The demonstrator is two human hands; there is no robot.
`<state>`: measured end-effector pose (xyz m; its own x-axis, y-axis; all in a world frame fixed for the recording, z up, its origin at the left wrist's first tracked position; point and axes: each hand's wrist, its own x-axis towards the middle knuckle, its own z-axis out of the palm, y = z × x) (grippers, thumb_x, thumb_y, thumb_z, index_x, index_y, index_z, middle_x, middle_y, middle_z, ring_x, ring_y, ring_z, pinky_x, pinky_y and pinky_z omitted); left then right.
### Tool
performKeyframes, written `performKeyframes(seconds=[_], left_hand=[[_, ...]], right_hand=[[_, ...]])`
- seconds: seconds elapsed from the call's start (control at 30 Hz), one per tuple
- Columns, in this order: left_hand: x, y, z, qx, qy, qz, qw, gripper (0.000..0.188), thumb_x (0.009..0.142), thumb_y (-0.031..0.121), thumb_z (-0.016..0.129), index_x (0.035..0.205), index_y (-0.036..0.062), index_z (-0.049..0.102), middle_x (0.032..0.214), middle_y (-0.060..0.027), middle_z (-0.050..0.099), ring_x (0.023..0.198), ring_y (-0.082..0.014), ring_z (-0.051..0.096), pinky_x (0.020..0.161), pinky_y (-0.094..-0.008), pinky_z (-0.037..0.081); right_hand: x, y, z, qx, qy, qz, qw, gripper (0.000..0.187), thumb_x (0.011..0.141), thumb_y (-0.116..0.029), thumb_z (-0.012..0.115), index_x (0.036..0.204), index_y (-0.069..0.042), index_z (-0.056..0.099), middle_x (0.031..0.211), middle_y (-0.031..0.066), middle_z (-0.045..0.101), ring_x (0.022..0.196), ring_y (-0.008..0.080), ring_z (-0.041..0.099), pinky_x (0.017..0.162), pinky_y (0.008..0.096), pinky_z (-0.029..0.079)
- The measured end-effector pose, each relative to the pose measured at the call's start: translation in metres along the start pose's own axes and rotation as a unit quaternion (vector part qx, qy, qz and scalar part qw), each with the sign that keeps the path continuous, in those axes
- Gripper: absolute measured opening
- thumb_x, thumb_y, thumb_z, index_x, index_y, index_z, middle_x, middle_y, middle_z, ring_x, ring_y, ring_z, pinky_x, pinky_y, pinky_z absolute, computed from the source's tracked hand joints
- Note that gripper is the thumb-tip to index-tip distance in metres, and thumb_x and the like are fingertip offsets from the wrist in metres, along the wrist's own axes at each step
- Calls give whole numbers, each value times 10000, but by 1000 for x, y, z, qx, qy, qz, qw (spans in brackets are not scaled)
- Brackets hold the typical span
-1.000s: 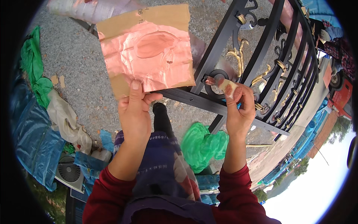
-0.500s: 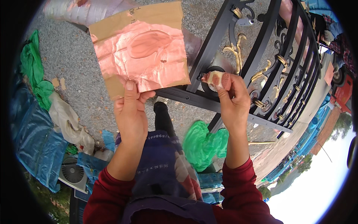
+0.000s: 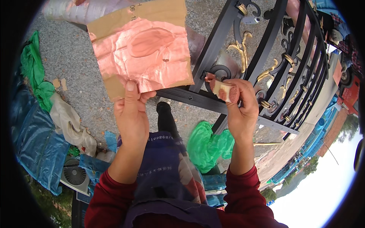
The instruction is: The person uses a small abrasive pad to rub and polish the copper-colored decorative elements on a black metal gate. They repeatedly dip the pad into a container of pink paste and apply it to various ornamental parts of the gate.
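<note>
My left hand (image 3: 132, 117) grips the lower edge of a flat cardboard piece (image 3: 146, 60), thumb on top. Its face is coated with shiny copper-pink paint, pooled thicker near the middle. Pinched in the fingers of my right hand (image 3: 245, 106) is a small pale sponge (image 3: 224, 91) with reddish-pink stains. The sponge is held over the corner of a black metal railing (image 3: 190, 97); I cannot tell whether it touches the bars. Gold-coloured leaf ornaments (image 3: 241, 51) and black scrolls sit between the railing's bars.
A green plastic bag (image 3: 209, 146) lies near my legs, and another green sheet (image 3: 32, 64) is at far left. Blue tarpaulin (image 3: 38, 148) and a white fan unit (image 3: 74, 173) are at lower left. A plastic-wrapped roll (image 3: 76, 11) lies beyond the cardboard. Another person (image 3: 338, 36) is at upper right.
My right hand has moved slightly right and down and turned, so more of the sponge's side shows. The left hand and cardboard have shifted slightly up and left.
</note>
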<state>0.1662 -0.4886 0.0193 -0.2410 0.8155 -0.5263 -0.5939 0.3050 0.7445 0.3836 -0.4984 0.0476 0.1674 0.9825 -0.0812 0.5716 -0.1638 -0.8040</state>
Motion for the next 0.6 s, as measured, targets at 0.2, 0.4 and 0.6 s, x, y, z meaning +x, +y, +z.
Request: performKeyframes(seconds=[0.2,0.4,0.6], left_hand=[[-1,1,-3,8,-52,1,999,174,948,234,550,1012,79,594,992,-9,619,885,-121,608,762,-296,528],[-1,-2,-3,24,-40,7,999,170,950,228,547,1020,78,587,990,-8,618,892,-126,611,769,-293,529],[-1,1,-3,19,-42,12,999,165,955,217,536,1018,74,587,973,-22,634,883,-133,623,770,-297,533]], right_hand=[[3,7,-7,-25,33,57,998,128,881,-88,613,985,-13,622,911,85,597,788,191,571,686,272,452],[2,7,5,14,17,13,1000,119,909,-100,587,983,-16,626,931,75,601,805,151,562,674,253,446],[0,6,-4,38,52,81,995,127,898,-92,608,994,-9,618,941,72,602,816,155,563,670,261,449]])
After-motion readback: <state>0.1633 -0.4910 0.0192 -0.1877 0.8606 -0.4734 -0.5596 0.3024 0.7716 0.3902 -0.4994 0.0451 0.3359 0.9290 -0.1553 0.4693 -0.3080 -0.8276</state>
